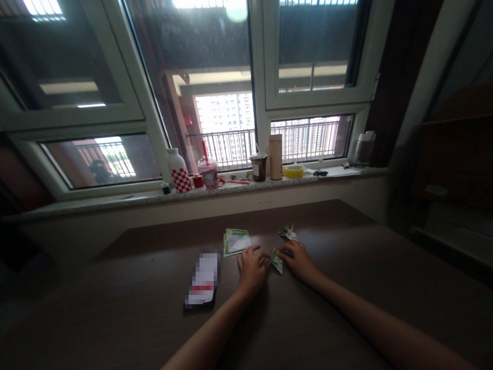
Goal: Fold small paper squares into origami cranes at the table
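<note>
Apparently, left hand (252, 270) and right hand (301, 260) narrowly pinch a green-and-white folded paper triangle (277, 263); uneven pulling could tear it.

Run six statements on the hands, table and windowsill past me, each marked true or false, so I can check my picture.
1. The folded paper is between the left hand and the right hand. True.
2. The phone and the flat papers lie on the table. True.
3. The phone lies right of both hands. False: it lies left of them.
4. The checkered bottle and the yellow tape are on the windowsill. True.
5. The yellow tape is left of the checkered bottle. False: it is to the right.
6. The flat papers are nearer the window than the folded paper is to the phone's far side: skip that; the flat papers lie on the windowsill. False: they lie on the table.
</note>
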A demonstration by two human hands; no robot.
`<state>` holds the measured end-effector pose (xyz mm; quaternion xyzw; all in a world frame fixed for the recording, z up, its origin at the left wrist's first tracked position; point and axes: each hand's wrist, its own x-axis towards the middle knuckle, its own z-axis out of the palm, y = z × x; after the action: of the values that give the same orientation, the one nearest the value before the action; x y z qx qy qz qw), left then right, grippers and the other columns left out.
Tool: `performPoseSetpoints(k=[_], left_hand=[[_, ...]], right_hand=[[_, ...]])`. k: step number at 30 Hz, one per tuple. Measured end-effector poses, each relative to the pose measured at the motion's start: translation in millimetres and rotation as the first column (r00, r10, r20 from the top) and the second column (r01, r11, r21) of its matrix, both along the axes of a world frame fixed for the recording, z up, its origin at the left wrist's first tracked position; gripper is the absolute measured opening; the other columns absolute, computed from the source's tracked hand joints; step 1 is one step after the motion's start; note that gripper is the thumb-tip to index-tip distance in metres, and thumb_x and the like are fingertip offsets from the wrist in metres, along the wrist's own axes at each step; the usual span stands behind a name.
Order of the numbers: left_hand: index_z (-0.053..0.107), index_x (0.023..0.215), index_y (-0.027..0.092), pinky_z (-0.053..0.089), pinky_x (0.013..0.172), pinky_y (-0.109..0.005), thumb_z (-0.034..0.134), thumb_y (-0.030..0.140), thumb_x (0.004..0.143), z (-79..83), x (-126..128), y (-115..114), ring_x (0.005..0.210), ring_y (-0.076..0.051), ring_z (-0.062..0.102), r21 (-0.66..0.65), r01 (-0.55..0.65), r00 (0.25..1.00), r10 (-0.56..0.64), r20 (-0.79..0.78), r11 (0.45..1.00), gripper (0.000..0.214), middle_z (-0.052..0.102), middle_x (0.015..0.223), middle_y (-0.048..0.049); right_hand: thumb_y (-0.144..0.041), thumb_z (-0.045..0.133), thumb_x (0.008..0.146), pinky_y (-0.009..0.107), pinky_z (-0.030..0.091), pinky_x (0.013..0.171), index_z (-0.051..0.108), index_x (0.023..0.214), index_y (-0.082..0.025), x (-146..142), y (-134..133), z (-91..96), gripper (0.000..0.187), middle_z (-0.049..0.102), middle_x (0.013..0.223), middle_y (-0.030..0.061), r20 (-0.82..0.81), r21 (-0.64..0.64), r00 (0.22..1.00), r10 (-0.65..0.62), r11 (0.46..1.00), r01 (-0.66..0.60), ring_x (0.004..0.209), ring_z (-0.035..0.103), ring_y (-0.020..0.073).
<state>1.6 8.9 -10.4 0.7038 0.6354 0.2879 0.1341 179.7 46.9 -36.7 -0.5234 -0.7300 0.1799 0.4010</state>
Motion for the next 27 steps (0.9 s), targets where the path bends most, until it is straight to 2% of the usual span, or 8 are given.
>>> performPoseSetpoints(k=[11,16,27], left_hand=[[0.073,0.093,0.03,0.024,0.113,-0.047,0.058,0.027,0.086,-0.3,-0.5,0.5,0.128,-0.025,0.044,0.014,0.004,1.0,-0.004,0.004,1.0,0.017,0.058,0.132,-0.0019],[0.073,0.095,0.03,0.021,0.114,-0.048,0.059,0.028,0.086,0.7,-0.3,-0.3,0.13,-0.025,0.042,-0.018,0.003,1.0,-0.002,0.016,1.0,0.017,0.058,0.133,-0.0019],[0.072,0.096,0.029,0.022,0.114,-0.048,0.059,0.032,0.085,5.4,0.0,-1.9,0.129,-0.026,0.043,-0.03,0.007,1.0,-0.007,0.009,1.0,0.017,0.059,0.131,-0.0017]], right_hand=[[-0.026,0.067,0.081,0.041,0.039,0.098,0.073,0.08,-0.02,-0.4,-2.0,2.6,0.009,0.065,0.095,0.0089,0.002,0.004,1.0,0.022,1.0,-0.022,0.106,0.054,0.027],[-0.026,0.067,0.081,0.041,0.039,0.098,0.072,0.078,-0.019,-0.5,-2.0,2.9,0.009,0.065,0.094,0.0092,0.004,0.01,1.0,0.029,1.0,-0.029,0.105,0.054,0.0266],[-0.031,0.066,0.082,0.042,0.04,0.097,0.072,0.079,-0.02,2.4,-2.0,3.4,0.013,0.064,0.094,0.0081,-0.016,0.014,0.994,0.109,0.994,-0.109,0.102,0.056,0.0253]])
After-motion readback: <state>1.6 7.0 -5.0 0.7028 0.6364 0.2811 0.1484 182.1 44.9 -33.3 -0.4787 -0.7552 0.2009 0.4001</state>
